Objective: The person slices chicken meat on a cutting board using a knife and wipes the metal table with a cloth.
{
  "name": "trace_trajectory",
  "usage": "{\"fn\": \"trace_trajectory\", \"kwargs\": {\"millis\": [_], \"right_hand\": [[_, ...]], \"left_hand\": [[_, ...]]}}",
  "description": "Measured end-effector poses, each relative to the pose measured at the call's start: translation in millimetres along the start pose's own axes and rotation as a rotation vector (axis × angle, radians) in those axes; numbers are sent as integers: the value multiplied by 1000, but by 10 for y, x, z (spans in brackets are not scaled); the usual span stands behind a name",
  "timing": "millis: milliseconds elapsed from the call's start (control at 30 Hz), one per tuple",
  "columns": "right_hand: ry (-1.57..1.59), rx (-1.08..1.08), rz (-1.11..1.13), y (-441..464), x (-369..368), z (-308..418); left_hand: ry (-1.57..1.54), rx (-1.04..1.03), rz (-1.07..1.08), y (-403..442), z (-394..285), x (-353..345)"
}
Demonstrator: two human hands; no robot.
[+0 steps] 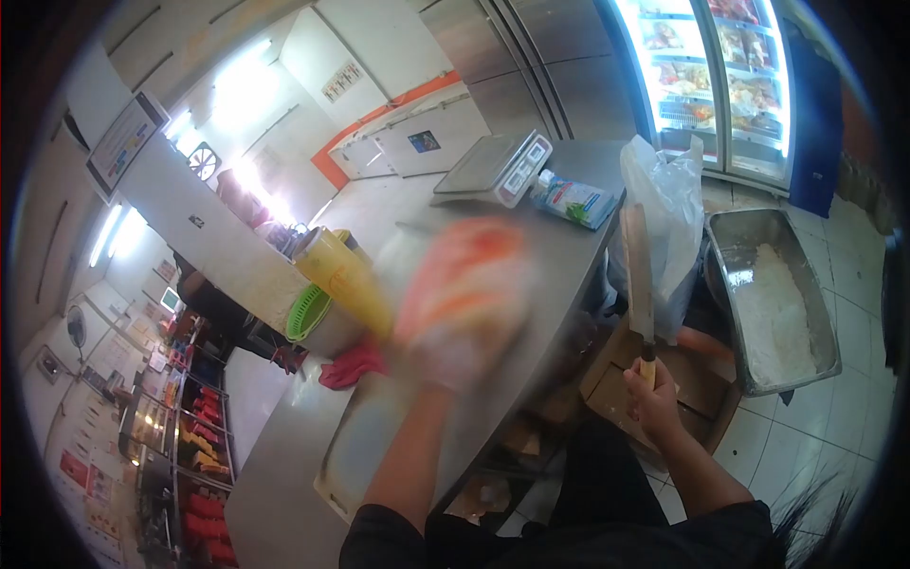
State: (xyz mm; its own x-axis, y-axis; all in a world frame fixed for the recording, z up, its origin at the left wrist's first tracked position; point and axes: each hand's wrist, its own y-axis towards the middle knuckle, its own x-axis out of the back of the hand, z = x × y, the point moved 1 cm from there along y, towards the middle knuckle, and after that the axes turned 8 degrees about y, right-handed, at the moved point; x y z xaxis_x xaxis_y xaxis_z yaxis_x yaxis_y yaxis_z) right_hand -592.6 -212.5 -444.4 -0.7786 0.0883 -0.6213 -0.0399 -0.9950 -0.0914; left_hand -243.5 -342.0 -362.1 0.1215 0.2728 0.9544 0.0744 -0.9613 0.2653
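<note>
Steel counter (561,254) — blurry red-orange-and-white bundle (469,280)

Left arm (412,455) extended forward, left hand (453,365) blurred (can't read its fingers); right forearm (700,465) angled inward, right hand (654,398) clenched firmly.

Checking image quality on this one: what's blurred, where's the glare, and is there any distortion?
Head view: the left hand and the reddish item at it are heavily smeared, probably by motion, while the knife in the right hand is fairly clear; head view: the upper-left light is blown out; head view: fisheye-like bending, with dark, rounded corners.
</note>
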Motion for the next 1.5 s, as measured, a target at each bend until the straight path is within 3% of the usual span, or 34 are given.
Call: {"fn": "trace_trajectory", "kwargs": {"millis": [167, 267, 300, 367, 433, 467, 533, 567, 633, 767, 867, 933, 967, 1000, 1067, 1133, 1200, 1267, 1367, 1400, 1467, 1500], "right_hand": [[-4, 5, 43, 143, -176, -206], [18, -30, 42, 118, -299, -320], [16, -22, 50, 114, -312, -346], [24, -32, 89, 108, -321, -373], [7, -28, 88, 74, -340, -348], [-8, -31, 84, 52, -350, -332], [-28, -37, 76, 27, -357, -315], [-44, -42, 68, 21, -374, -310], [-38, -44, 68, -5, -430, -294], [-34, -30, 77, -2, -447, -389], [-28, -19, 97, 1, -482, -432], [-52, -26, 107, -17, -521, -398], [-74, -33, 111, -22, -540, -388], [-76, -30, 116, -17, -543, -401], [-69, 3, 135, 1, -541, -425], [-82, 2, 148, -10, -578, -396], [-101, -3, 164, -45, -615, -367], [-71, -23, 190, -73, -677, -339], [-143, -22, 206, -145, -779, -326], [-155, -31, 227, -147, -796, -370], [-197, -5, 270, -144, -802, -471], [-215, -22, 296, -150, -826, -498]], "left_hand": [[-48, -150, -164, 117, 232, -24], [-280, -44, -93, 283, 474, -174], [-8, -259, -145, 323, 546, -184], [267, -468, -202, 435, 775, -328], [383, -534, -411, 555, 1061, -554], [381, -531, -415, 516, 935, -433], [-403, 83, 5, 347, 529, -75], [-405, 88, -2, 305, 469, -62], [-778, 332, 72, 271, 433, -71], [-815, 220, 86, 391, 828, -382], [-717, 87, -140, 391, 1036, -522], [-1101, 227, -109, 173, 752, -12], [-1102, 226, -116, 216, 990, -138], [-552, -122, -328, 289, 1392, -373], [22, -442, -512, 207, 1373, -266], [-1677, 28, -11, -127, 729, 415], [-1671, -25, -12, -35, 1319, 96], [-1663, -76, -22, -109, 1472, 242], [-1319, -96, -405, -443, 1647, 710], [-962, -301, -499, -586, 1764, 925], [-1274, -117, -371, -978, 1824, 1113], [-1276, -89, -397, -1107, 2050, 1081]]}}
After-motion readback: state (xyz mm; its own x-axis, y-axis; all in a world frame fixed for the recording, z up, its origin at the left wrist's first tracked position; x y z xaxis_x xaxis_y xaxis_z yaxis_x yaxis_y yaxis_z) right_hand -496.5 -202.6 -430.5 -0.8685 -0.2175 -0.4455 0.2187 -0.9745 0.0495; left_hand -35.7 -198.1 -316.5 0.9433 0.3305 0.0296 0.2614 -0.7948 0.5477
